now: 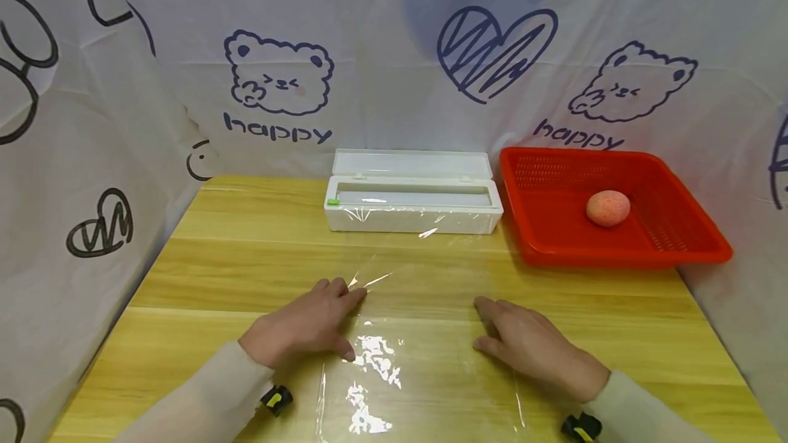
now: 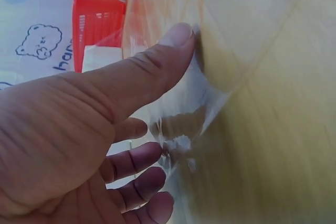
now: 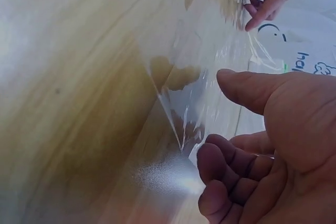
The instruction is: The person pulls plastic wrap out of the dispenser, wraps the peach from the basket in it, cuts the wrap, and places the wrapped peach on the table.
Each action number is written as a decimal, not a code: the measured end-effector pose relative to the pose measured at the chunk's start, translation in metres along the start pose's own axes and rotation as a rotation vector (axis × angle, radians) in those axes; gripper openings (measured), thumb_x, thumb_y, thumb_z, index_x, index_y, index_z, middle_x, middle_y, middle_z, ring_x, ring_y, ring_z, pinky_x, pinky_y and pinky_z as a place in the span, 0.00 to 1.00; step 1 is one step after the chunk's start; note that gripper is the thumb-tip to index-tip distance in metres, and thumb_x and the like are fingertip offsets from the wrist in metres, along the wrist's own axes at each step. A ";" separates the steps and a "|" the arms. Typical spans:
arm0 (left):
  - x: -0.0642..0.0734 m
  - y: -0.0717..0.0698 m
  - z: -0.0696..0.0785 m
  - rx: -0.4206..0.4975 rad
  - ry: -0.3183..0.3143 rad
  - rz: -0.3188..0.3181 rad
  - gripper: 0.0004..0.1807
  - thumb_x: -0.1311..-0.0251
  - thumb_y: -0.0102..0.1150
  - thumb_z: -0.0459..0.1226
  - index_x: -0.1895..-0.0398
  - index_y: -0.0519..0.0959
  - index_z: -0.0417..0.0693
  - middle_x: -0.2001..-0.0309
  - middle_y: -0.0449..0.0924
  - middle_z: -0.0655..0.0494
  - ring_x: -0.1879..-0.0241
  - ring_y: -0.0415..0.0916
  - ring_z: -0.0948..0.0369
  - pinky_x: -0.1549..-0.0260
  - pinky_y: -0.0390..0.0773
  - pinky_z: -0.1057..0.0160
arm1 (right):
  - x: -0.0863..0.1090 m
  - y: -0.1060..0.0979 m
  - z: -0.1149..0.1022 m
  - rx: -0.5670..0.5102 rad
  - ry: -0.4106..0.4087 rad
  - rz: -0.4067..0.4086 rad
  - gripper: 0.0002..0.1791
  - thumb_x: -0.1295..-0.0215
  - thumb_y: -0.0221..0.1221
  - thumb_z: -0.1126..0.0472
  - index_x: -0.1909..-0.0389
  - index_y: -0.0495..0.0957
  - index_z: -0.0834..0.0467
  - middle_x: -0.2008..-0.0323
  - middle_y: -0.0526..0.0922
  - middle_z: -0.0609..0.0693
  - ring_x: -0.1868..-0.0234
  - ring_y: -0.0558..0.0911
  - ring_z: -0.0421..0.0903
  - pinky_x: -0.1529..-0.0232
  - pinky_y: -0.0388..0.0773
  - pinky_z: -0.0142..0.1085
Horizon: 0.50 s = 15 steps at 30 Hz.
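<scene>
A sheet of clear plastic wrap (image 1: 425,361) stretches from the white wrap dispenser box (image 1: 412,220) toward me over the wooden table, with bright glare on its left part. My left hand (image 1: 308,323) is at the sheet's left edge, thumb and forefinger spread apart. In the left wrist view its thumb (image 2: 173,43) overlaps the film, and the other fingers are loosely bent beside it. My right hand (image 1: 538,347) is at the right edge, fingers relaxed. In the right wrist view the film's creased edge (image 3: 181,140) lies close to its fingertips.
The dispenser's lid (image 1: 412,163) stands up at the back. To its right sits a red plastic basket (image 1: 615,256) holding a pinkish round object (image 1: 608,208). White cloth (image 1: 382,53) with drawn bears and hearts hangs behind the wooden table (image 1: 246,238) and along its sides.
</scene>
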State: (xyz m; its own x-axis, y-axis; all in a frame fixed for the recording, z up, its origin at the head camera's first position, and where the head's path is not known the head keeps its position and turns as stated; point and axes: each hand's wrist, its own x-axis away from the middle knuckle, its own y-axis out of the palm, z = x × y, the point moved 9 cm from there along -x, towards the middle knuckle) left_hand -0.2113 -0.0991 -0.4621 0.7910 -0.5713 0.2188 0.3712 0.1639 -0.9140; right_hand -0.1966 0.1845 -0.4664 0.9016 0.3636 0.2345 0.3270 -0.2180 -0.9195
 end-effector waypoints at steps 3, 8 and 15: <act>-0.002 0.001 -0.005 0.007 -0.019 -0.006 0.59 0.56 0.85 0.53 0.21 0.66 0.42 0.47 0.74 0.46 0.50 0.70 0.51 0.48 0.80 0.50 | -0.002 0.001 0.001 0.018 0.008 0.001 0.36 0.32 0.70 0.46 0.30 0.75 0.60 0.48 0.85 0.52 0.47 0.84 0.49 0.43 0.81 0.54; -0.003 0.001 -0.010 0.040 -0.039 -0.014 0.61 0.56 0.85 0.54 0.19 0.63 0.43 0.46 0.73 0.44 0.49 0.71 0.50 0.46 0.80 0.49 | -0.002 0.004 0.003 0.043 0.007 0.002 0.36 0.32 0.70 0.46 0.31 0.76 0.62 0.42 0.85 0.57 0.41 0.84 0.55 0.41 0.80 0.55; -0.003 -0.003 -0.014 0.052 -0.029 -0.004 0.62 0.55 0.84 0.55 0.19 0.62 0.42 0.47 0.73 0.45 0.50 0.70 0.51 0.48 0.78 0.50 | -0.004 0.002 0.002 0.054 0.002 0.018 0.32 0.33 0.71 0.46 0.34 0.76 0.60 0.58 0.82 0.47 0.55 0.81 0.45 0.53 0.81 0.48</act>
State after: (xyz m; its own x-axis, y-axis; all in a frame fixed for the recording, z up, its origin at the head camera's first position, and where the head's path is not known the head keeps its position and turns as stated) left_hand -0.2220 -0.1091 -0.4649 0.8033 -0.5482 0.2328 0.3982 0.2036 -0.8944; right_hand -0.2001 0.1848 -0.4695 0.9078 0.3579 0.2185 0.2952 -0.1753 -0.9392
